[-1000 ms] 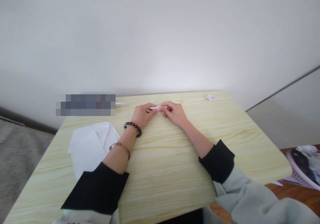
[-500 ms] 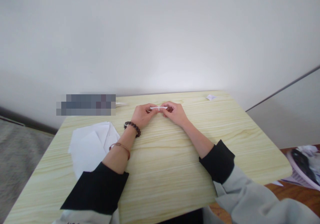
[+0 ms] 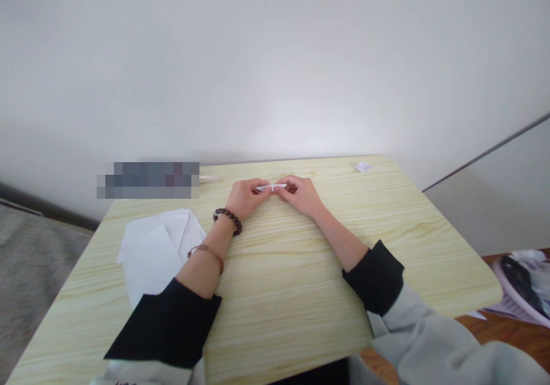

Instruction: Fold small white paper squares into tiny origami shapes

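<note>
Between my two hands, near the far side of the wooden table (image 3: 275, 276), is a small piece of folded white paper (image 3: 280, 186). My left hand (image 3: 248, 197) pinches its left part with thumb and fingers. On the right part, my right hand (image 3: 299, 193) grips it the same way. The fingertips of both hands come close together at the paper's middle and cover part of it. Its exact folded shape is too small to make out. A dark bead bracelet (image 3: 227, 220) circles my left wrist.
Loose white sheets (image 3: 150, 253) lie left of my left forearm. A small folded paper piece (image 3: 363, 167) rests at the far right of the table. Behind stands a white wall (image 3: 275, 70). A purple basket (image 3: 511, 305) with crumpled things stands on the floor at right.
Both hands stay in nearly the same place with the folded paper. The paper's left end tips down slightly, and the thumbs shift a little.
</note>
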Demonstrator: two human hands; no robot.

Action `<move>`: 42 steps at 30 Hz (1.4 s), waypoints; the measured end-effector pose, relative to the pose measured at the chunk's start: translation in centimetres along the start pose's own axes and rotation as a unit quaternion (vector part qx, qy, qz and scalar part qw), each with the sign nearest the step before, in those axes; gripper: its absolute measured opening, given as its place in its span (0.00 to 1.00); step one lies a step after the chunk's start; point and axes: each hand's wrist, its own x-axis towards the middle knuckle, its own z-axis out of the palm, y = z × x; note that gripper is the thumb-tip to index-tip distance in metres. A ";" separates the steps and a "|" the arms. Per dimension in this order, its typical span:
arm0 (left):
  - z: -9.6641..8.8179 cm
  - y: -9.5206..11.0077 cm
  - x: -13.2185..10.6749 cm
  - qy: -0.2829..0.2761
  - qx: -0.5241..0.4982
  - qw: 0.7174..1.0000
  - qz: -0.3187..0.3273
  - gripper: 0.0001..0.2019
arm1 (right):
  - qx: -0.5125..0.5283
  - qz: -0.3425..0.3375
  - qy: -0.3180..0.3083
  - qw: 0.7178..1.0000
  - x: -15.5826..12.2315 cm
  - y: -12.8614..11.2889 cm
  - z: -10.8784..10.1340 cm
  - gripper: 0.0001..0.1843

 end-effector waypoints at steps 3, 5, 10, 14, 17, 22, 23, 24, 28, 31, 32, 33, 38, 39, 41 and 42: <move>-0.1 -0.1 0.0 -0.013 -0.003 1.000 -0.002 0.21 | 0.012 0.006 -0.002 1.000 0.0 0.1 0.0 0.10; -0.2 -0.1 0.0 -0.026 -0.013 1.000 -0.007 0.20 | 0.017 0.011 0.000 1.000 0.0 0.1 -0.1 0.09; -0.2 -0.2 0.0 -0.035 -0.041 0.998 -0.022 0.21 | 0.029 0.018 0.003 0.999 0.0 0.0 -0.2 0.09; -0.1 -0.3 0.1 -0.027 -0.056 0.998 -0.029 0.22 | 0.030 0.027 0.010 0.999 -0.1 -0.1 -0.2 0.10; -0.1 -0.4 0.1 -0.021 -0.050 0.998 -0.015 0.21 | 0.028 0.021 0.010 0.999 -0.1 0.0 -0.2 0.11; -0.1 -0.3 0.0 -0.022 -0.052 0.998 -0.003 0.20 | 0.022 0.018 0.001 1.000 0.0 0.2 -0.1 0.11; -0.1 -0.3 0.1 -0.022 -0.052 0.998 -0.005 0.20 | 0.021 0.018 0.003 1.000 0.0 0.2 -0.1 0.11; -0.1 -0.4 0.1 -0.023 -0.051 0.998 -0.007 0.20 | 0.020 0.018 0.005 1.000 0.0 0.2 -0.1 0.11; -0.1 -0.6 0.2 -0.023 -0.050 0.998 -0.007 0.20 | 0.022 0.016 0.010 1.000 0.0 0.1 -0.1 0.11; -0.1 -0.7 0.2 -0.028 -0.047 0.998 -0.001 0.20 | 0.028 0.016 0.011 0.999 0.1 0.1 -0.1 0.12; -0.1 -0.8 0.3 -0.031 -0.048 0.998 -0.002 0.20 | 0.032 0.017 0.011 0.999 0.1 0.1 -0.1 0.12; -0.1 -0.9 0.3 -0.032 -0.055 0.998 -0.004 0.21 | 0.037 0.018 0.010 0.999 0.1 0.1 -0.1 0.12; 0.2 -1.0 0.4 -0.020 -0.141 0.989 -0.043 0.20 | 0.049 0.021 0.012 0.998 0.2 0.2 -0.1 0.12; 0.2 -1.0 0.5 -0.016 -0.152 0.987 -0.050 0.20 | 0.047 0.021 0.013 0.999 0.2 0.2 -0.1 0.12; 0.3 -0.9 0.5 -0.014 -0.163 0.985 -0.057 0.18 | 0.039 0.016 0.014 0.999 0.2 0.2 -0.1 0.12; 0.3 -0.9 0.5 -0.012 -0.166 0.984 -0.057 0.18 | 0.034 0.011 0.015 0.999 0.2 0.2 -0.1 0.12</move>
